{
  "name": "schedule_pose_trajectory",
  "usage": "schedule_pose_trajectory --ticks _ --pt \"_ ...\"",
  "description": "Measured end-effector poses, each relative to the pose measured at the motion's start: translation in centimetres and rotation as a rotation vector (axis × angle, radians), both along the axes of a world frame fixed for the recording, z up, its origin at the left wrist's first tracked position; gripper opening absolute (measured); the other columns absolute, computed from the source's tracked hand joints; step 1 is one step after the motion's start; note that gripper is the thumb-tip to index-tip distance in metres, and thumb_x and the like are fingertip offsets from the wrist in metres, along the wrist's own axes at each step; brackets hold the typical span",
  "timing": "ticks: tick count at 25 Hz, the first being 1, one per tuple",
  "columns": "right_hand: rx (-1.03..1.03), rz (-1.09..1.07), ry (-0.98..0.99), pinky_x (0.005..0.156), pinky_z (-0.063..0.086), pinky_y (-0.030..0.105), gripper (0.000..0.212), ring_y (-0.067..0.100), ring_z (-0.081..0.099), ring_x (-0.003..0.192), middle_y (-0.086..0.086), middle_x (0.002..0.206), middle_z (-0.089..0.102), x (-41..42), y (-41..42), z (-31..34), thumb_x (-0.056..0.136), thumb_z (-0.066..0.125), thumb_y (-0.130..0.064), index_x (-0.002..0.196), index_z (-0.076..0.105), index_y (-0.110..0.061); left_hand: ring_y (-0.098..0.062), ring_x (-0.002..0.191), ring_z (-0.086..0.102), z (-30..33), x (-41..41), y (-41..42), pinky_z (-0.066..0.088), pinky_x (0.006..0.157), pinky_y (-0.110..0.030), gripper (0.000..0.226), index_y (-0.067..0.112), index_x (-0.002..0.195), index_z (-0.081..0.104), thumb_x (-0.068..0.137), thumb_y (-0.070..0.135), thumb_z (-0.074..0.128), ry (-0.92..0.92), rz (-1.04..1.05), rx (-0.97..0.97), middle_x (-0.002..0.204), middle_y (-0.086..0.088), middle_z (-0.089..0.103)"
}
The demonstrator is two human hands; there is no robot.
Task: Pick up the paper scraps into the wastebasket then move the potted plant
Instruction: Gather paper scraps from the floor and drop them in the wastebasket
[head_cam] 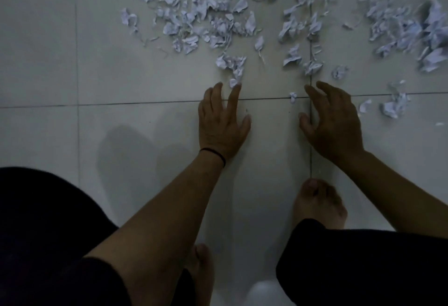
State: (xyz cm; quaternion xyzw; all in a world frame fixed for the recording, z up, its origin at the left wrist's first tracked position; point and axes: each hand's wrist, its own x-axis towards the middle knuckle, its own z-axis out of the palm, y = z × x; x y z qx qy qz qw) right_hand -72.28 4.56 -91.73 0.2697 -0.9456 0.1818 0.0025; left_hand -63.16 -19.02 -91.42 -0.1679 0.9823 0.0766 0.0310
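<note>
Several white paper scraps [206, 12] lie crumpled and torn across the far half of the tiled floor, with a denser heap at the far right [417, 29]. My left hand [221, 121] hovers palm down with fingers spread, its fingertips beside a small scrap cluster [234, 65]. My right hand [333, 121] is also open and empty, fingers spread; a tiny scrap [293, 97] lies just left of its fingertips. Neither the wastebasket nor the potted plant is in view.
The floor is pale glossy tile [121, 75] with dark grout lines. My bare feet [320, 203] and dark trouser legs [43, 233] fill the near edge. A white rounded object [264, 292] shows at the bottom edge. The light is dim.
</note>
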Motion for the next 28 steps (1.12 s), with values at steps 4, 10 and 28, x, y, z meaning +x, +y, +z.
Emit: schedule_pose_trajectory --ticks 4,10,28 --pt "-0.012 0.027 0.008 0.102 0.044 0.046 0.055 0.038 0.049 0.128 0.020 0.141 0.052 0.6 0.3 0.0 0.094 0.057 -0.033 0.143 0.050 -0.009 -0.041 0.150 0.009 -1.3 -3.6 -2.5 0.014 0.120 -0.054 0.094 0.025 0.158 0.008 0.084 0.078 0.034 -0.072 -0.017 -0.004 0.163 -0.018 0.008" --pt "0.114 -0.133 0.024 0.110 0.036 0.052 0.071 0.040 0.038 0.140 0.020 0.155 0.037 1.5 2.7 0.0 0.094 0.053 -0.049 0.153 0.035 -0.014 -0.039 0.151 0.004 -2.0 -11.6 -3.8 0.013 0.120 -0.055 0.094 0.028 0.157 0.011 0.083 0.081 0.032 -0.020 -0.181 -0.022 0.165 -0.016 0.005" --pt "-0.069 -0.304 -0.045 0.120 0.020 0.057 0.079 0.028 0.008 0.155 0.010 0.168 0.009 -6.9 0.5 -0.2 0.096 0.045 -0.052 0.160 0.014 -0.017 -0.041 0.151 -0.004 -1.5 -13.2 3.2 0.005 0.120 -0.059 0.114 0.025 0.158 0.006 0.071 0.093 0.035 0.081 -0.259 -0.014 0.164 -0.020 -0.001"
